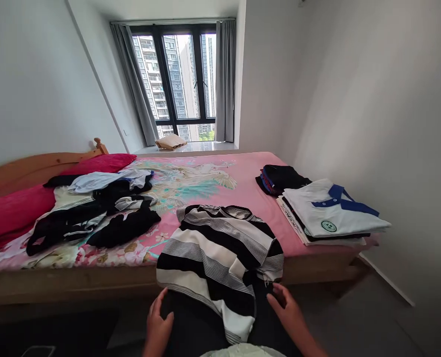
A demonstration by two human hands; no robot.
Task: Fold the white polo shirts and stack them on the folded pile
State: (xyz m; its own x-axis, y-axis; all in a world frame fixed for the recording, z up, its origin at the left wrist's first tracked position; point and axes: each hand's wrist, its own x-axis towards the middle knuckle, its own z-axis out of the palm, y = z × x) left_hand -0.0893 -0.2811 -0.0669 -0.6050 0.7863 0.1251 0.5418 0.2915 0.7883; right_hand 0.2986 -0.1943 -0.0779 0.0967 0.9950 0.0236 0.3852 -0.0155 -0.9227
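A black and white striped shirt (213, 248) lies spread over the bed's near edge, its collar toward the window and its lower part hanging over the person's lap. Beside the shirt's lower left edge is my left hand (159, 317), fingers curved and thumb apart, with nothing in it. My right hand (285, 305) is near the shirt's right sleeve, thumb and fingers apart and holding nothing. Part of the shirt's lower right side is folded and creased.
On the pink flowered bed (242, 171), a loose heap of clothes (123, 225) lies left, near red pillows (15, 215). At right sit a folded pile topped by a white shirt (317, 213) and a dark folded pile (283, 177). The bed's wooden edge (75, 285) runs across the front.
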